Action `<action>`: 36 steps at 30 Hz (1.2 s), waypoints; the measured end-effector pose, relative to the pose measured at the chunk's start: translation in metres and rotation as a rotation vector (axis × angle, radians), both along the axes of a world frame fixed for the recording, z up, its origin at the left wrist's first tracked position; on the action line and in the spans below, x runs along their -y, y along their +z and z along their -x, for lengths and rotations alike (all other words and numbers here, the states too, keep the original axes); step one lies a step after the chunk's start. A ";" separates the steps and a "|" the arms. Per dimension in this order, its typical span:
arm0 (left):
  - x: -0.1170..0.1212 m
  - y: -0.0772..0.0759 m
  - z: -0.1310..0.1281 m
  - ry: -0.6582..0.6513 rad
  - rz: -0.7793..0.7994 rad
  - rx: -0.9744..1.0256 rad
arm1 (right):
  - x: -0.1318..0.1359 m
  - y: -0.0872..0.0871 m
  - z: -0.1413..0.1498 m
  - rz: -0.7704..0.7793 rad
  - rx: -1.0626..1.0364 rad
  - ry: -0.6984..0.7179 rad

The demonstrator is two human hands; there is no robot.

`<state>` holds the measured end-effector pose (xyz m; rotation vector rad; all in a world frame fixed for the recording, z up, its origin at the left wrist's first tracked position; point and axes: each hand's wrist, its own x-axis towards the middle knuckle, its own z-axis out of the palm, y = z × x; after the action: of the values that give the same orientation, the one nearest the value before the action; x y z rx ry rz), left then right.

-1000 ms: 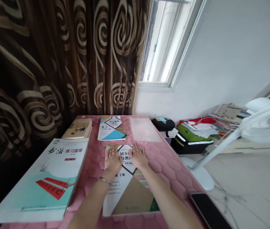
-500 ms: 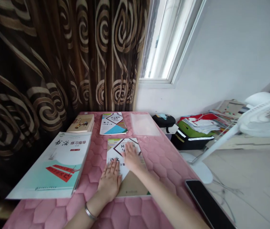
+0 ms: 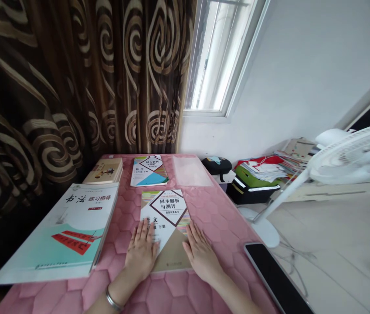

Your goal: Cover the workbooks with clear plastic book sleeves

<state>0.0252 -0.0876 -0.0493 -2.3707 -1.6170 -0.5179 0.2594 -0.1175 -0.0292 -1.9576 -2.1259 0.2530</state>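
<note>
A workbook [image 3: 171, 235] with a white and tan cover and a diamond-shaped title frame lies closed on the pink quilted table cover [image 3: 168, 296]. My left hand [image 3: 141, 250] rests flat over its left edge, fingers stretched out and hiding part of the printing. On the opposite side, my right hand [image 3: 202, 253] lies with fingers extended along the right edge of the cover. A silver bangle [image 3: 113, 300] circles my left wrist. Beyond the workbook is a similar blue and white workbook [image 3: 148, 171].
A large calligraphy book [image 3: 63, 222] tops a stack at left, with a smaller tan book pile [image 3: 104, 170] behind. A translucent sheet [image 3: 191, 171] lies at the far right. A phone [image 3: 274, 277] sits near the right edge; a white fan [image 3: 283, 200] stands beyond. Patterned curtains [image 3: 113, 78] hang behind.
My right hand has moved from the middle of the workbook's cover down to its right edge, uncovering the title. My left hand stays at the left edge. The view has shifted slightly right.
</note>
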 end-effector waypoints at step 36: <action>-0.115 0.075 -0.007 0.374 0.351 0.497 | -0.144 0.052 0.008 -0.039 -0.146 -0.298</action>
<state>0.0317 0.0279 0.0254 -2.1782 -2.4864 -0.8490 0.2519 0.0264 0.0230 -2.1278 -1.7102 0.2855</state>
